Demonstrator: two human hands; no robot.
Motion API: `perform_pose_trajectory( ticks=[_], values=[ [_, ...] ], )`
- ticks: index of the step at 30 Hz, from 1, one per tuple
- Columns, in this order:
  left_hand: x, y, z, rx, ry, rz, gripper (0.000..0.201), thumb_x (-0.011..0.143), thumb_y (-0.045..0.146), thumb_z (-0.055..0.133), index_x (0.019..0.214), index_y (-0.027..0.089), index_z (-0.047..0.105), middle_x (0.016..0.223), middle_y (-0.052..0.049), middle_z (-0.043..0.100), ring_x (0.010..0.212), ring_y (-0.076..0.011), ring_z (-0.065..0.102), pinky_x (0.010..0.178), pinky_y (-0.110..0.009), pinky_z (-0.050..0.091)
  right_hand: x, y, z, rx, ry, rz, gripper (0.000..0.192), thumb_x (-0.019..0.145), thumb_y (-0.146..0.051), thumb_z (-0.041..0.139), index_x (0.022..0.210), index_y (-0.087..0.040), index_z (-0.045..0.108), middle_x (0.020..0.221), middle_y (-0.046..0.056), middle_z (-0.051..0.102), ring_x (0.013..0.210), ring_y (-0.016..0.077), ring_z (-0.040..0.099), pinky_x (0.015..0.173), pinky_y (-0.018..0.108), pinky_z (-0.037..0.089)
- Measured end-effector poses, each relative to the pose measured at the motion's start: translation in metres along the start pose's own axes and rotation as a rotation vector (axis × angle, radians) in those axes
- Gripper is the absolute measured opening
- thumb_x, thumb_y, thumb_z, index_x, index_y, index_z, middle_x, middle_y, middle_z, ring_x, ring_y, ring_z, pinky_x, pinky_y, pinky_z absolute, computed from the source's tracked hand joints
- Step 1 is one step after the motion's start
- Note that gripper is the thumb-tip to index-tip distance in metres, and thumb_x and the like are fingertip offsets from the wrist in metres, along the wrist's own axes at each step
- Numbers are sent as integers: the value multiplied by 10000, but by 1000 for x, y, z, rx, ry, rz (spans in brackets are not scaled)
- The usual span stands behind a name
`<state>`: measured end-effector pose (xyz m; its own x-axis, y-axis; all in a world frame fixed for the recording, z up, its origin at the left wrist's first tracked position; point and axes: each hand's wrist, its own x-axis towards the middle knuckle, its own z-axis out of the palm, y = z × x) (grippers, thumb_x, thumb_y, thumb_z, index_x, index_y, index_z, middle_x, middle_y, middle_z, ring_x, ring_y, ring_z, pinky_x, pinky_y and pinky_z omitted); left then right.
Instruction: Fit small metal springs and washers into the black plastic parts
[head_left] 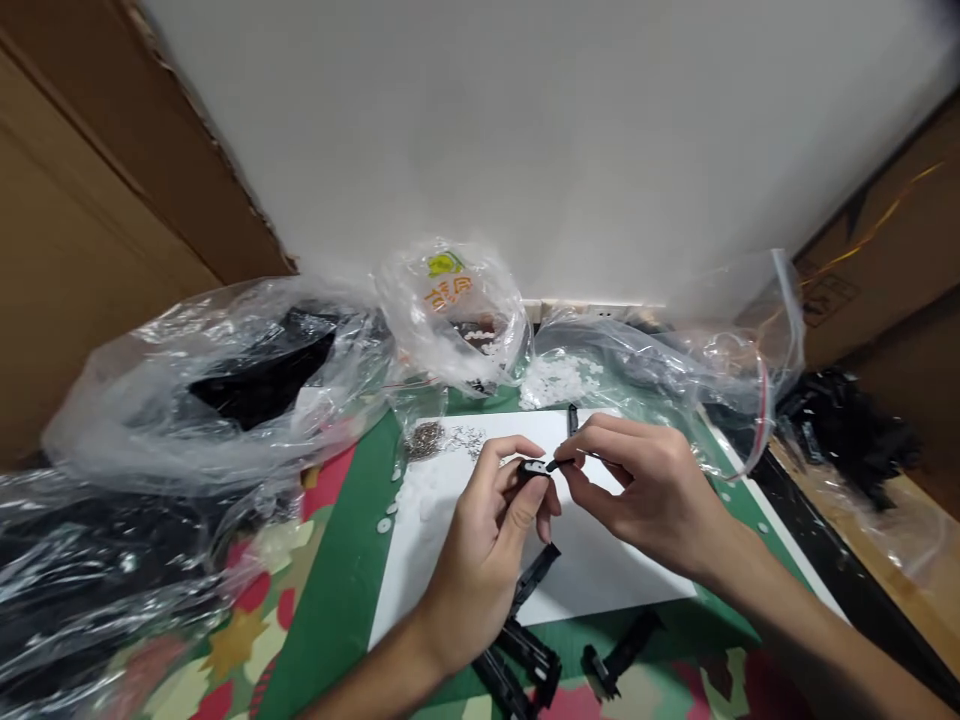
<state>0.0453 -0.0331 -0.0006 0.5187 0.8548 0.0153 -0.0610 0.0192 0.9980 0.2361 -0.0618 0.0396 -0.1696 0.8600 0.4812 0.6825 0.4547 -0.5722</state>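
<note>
My left hand (491, 535) grips a long black plastic part (534, 578) by its upper end, above a white sheet (600, 570). A small white piece (536, 467) sits on the top of that part. My right hand (645, 490) pinches a thin dark tool (568, 462) whose tip touches the white piece. A small pile of tiny metal bits (427, 438) lies at the sheet's far left corner, and several small white washers (390, 495) are scattered along its left edge.
More black plastic parts (525, 660) lie near the sheet's front edge, one more (619, 655) to the right. Clear plastic bags (225, 390) crowd the left and back; one bag (570, 375) holds white pieces. Black parts (840, 430) pile at right. Cardboard boxes flank both sides.
</note>
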Motion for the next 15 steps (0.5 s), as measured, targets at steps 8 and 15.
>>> perform_pose_trajectory(
  ticks=[8,15],
  values=[
    [0,-3,1,-30,1,-61,165,1117,407,549,1184,256,547,816,43,591,747,-136,571,757,-277,449,-14,13,21,-176,111,-80,176,990,-58,601,1014,-183,723,861,44,752,664,127,669,525,242,420],
    [-2,-7,2,-82,50,-101,196,1103,447,581,1139,257,548,798,53,589,724,-118,573,705,-241,458,-25,17,21,-240,6,-193,245,1046,-93,564,1229,-165,710,927,39,781,694,107,702,472,239,371]
  ],
)
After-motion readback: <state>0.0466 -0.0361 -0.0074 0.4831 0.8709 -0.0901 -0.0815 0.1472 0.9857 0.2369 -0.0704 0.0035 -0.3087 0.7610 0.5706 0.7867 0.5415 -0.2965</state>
